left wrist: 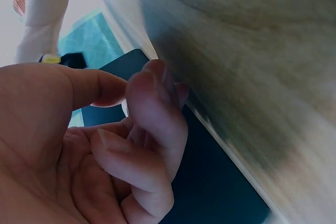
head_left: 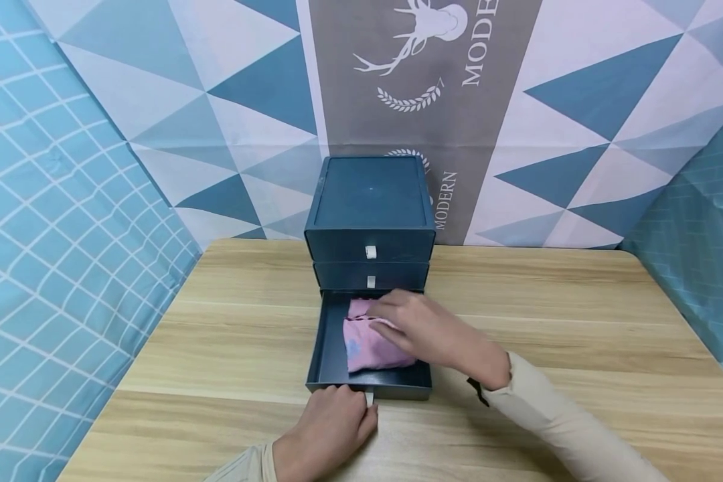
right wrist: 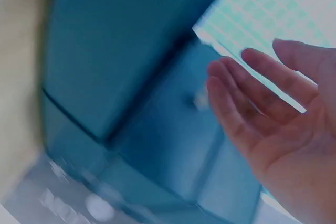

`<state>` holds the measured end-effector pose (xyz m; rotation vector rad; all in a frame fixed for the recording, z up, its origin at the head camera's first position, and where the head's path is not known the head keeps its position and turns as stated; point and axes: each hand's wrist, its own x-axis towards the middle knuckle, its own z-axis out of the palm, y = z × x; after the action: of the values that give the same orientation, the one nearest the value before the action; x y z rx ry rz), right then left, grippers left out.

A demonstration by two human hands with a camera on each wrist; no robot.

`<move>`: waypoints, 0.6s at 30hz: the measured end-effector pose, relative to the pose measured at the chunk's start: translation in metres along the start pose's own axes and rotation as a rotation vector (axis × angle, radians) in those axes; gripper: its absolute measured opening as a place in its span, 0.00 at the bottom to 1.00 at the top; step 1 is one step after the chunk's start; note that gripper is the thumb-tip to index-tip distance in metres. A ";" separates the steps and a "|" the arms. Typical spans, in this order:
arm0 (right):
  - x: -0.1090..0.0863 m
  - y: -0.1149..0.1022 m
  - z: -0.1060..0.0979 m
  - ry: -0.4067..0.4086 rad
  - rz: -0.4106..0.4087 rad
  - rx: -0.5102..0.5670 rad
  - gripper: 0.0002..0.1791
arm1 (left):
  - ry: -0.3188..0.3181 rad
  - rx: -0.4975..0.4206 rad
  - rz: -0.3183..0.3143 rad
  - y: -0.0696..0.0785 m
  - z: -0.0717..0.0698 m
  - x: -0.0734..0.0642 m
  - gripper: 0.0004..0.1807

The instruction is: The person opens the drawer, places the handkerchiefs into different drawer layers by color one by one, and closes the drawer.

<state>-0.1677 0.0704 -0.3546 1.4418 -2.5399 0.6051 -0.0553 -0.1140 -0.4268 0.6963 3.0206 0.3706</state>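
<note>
A dark blue drawer cabinet (head_left: pixel 370 194) stands near the back of the table, its bottom drawer (head_left: pixel 331 355) pulled out. A folded pink cloth (head_left: pixel 367 345) with a dark trim line and a pale blue patch lies in that drawer. At the drawer's front my left hand (head_left: pixel 331 428) pinches the white pull tab (head_left: pixel 370 398) between thumb and curled fingers. My right hand (head_left: pixel 410 328) is over the cloth's right side in the head view, covering part of it. Loosely bent fingers (right wrist: pixel 228 103) with nothing between them show in the right wrist view.
Two upper drawers with white tabs (head_left: pixel 371 252) are closed. Wood-grain table (head_left: pixel 229 335) extends on both sides of the cabinet. A patterned backdrop (head_left: pixel 247 120) hangs behind, with a blue grid cloth (head_left: pixel 54 201) at the left and a teal one (head_left: pixel 699 227) at the right.
</note>
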 end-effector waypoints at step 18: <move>0.013 0.054 -0.086 0.320 0.010 -0.063 0.16 | -0.089 -0.069 -0.057 0.000 -0.002 0.001 0.25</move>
<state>-0.2256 0.1208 -0.2866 1.2022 -2.2968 0.6891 -0.0566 -0.1142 -0.4246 0.6044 2.9215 0.4279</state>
